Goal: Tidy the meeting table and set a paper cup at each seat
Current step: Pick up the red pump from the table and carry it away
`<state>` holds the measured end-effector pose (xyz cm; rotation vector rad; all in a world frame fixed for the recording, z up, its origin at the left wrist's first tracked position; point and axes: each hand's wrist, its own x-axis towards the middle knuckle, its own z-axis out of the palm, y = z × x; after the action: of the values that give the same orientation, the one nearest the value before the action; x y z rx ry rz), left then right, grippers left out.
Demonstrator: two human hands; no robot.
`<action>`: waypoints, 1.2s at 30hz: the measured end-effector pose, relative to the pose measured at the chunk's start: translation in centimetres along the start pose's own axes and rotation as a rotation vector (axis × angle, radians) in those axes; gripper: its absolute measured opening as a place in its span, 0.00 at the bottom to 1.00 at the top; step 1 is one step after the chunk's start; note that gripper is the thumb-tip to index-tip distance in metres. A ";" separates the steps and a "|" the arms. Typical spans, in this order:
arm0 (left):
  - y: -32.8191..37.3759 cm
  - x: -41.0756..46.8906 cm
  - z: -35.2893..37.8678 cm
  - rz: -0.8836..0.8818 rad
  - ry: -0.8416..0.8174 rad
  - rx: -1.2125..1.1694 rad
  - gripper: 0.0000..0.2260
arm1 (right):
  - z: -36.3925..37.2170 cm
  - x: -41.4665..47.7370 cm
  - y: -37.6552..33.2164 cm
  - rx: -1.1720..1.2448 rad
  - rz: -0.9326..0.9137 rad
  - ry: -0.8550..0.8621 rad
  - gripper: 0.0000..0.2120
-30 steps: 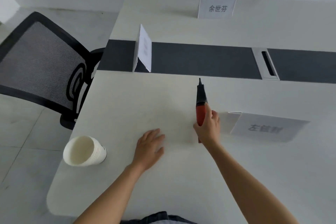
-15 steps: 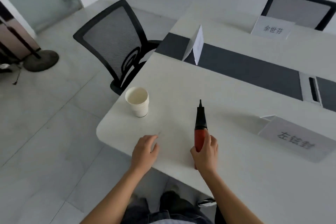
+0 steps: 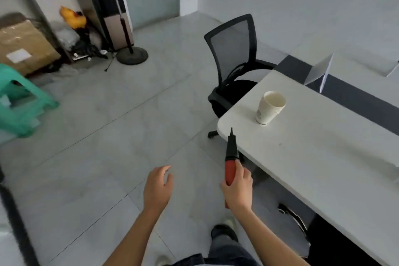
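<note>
While the right hand (image 3: 237, 188) grips a red-black tool (image 3: 230, 163), the cup stack (image 3: 269, 107) bears a small mark — unreadable.

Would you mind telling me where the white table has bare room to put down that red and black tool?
The white table is bare between the stack of white paper cups near its corner and the right frame edge. The folded white name card occupies the dark centre strip. The right hand holds the red and black tool.
</note>
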<state>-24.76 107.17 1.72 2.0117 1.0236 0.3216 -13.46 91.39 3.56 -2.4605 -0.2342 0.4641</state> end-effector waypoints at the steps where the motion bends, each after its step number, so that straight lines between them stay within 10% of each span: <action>1: -1.8 -0.4 -1.8 -0.053 0.042 -0.015 0.13 | 1.5 -0.8 -1.6 -0.004 -0.050 -0.042 0.33; 13: -13.0 -0.4 -13.8 -0.370 0.349 -0.109 0.12 | 12.9 -2.4 -15.0 -0.164 -0.425 -0.303 0.33; 36: -18.6 27.4 -29.4 -0.686 0.716 -0.197 0.11 | 32.3 17.3 -45.2 -0.292 -0.831 -0.654 0.34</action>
<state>-33.61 150.56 1.81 1.2575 1.9531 0.7493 -12.34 149.56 1.98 -2.1168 -1.5960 0.8634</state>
